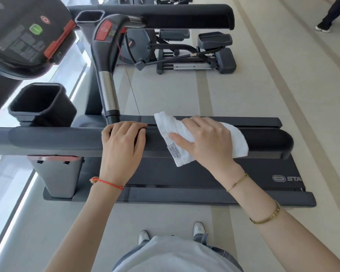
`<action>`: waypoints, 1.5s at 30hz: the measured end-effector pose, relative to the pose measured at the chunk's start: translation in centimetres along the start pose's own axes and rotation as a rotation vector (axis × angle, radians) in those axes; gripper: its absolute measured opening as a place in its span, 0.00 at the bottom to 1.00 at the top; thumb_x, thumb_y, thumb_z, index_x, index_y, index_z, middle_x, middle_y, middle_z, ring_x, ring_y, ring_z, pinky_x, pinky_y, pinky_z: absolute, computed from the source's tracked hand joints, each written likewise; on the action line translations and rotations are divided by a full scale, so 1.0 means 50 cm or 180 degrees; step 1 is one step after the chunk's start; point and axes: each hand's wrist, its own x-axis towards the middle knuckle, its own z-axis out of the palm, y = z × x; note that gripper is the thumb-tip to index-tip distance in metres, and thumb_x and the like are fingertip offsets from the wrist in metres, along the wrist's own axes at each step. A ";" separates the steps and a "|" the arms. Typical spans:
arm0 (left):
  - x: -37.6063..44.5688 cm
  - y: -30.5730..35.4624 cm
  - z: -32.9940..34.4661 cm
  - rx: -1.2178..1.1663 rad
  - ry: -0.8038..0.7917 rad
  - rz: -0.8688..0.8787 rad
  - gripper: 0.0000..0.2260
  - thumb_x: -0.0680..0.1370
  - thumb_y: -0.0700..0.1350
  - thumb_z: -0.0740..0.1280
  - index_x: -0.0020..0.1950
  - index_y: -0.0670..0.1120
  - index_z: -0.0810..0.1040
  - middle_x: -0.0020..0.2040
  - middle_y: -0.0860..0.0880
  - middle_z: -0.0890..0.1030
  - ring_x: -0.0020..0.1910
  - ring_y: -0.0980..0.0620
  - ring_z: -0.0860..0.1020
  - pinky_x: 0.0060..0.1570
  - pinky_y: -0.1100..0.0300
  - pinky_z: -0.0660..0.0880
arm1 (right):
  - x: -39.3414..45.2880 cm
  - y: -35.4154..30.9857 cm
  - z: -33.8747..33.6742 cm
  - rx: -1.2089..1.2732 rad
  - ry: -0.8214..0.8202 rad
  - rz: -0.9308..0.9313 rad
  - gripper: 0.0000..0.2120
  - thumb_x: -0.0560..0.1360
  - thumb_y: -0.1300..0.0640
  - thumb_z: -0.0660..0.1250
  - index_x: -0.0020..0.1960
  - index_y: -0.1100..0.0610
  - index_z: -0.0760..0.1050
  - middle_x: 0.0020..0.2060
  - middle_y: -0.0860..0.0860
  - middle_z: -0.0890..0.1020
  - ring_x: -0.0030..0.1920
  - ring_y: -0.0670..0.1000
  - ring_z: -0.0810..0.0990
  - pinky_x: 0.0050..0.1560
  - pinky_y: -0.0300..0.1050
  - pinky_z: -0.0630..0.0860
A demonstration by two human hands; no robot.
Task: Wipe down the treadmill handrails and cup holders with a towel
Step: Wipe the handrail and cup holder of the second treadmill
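Right hand (pixel 208 140) lies palm down on white towel (pixel 186 134), fingers bent over it and thumb pinning the cloth against near handrail (pixel 67 140). Towel is draped across the rail, under the hand; its label end hangs down the rail's near side. Left hand (pixel 122 148) sits just beside the towel on the same rail, fingers curled over the rail's top, holding it. Cup holder (pixel 39 107) stands beyond the rail, well apart from the towel, nearer the console (pixel 24 36).
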 end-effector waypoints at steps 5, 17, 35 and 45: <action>-0.008 -0.099 -0.045 -0.0027 0.0001 0.0038 0.12 0.83 0.45 0.59 0.59 0.47 0.80 0.54 0.51 0.82 0.56 0.50 0.75 0.68 0.49 0.63 | 0.024 -0.102 0.039 -0.0163 0.0173 0.0065 0.23 0.78 0.35 0.59 0.40 0.53 0.79 0.30 0.47 0.76 0.31 0.51 0.74 0.33 0.43 0.67; -0.025 -0.313 -0.133 -0.0106 0.0061 -0.0028 0.12 0.83 0.46 0.58 0.60 0.46 0.80 0.57 0.51 0.81 0.61 0.47 0.75 0.74 0.49 0.59 | 0.066 -0.314 0.117 -0.0342 0.0365 -0.0040 0.22 0.78 0.36 0.60 0.43 0.53 0.80 0.34 0.47 0.77 0.34 0.51 0.74 0.37 0.44 0.70; -0.057 -0.487 -0.221 -0.0332 0.0230 -0.0413 0.13 0.83 0.41 0.60 0.64 0.43 0.78 0.61 0.46 0.80 0.64 0.44 0.74 0.68 0.44 0.68 | 0.120 -0.495 0.178 0.0060 0.0074 -0.0537 0.23 0.79 0.36 0.59 0.51 0.55 0.79 0.40 0.50 0.79 0.38 0.52 0.76 0.43 0.47 0.76; -0.059 -0.490 -0.233 -0.0209 0.0222 -0.0554 0.15 0.81 0.34 0.59 0.64 0.42 0.78 0.59 0.44 0.81 0.62 0.42 0.75 0.62 0.43 0.74 | 0.142 -0.548 0.195 0.0073 -0.0087 -0.0527 0.25 0.80 0.35 0.54 0.49 0.55 0.77 0.37 0.50 0.77 0.37 0.53 0.74 0.40 0.46 0.73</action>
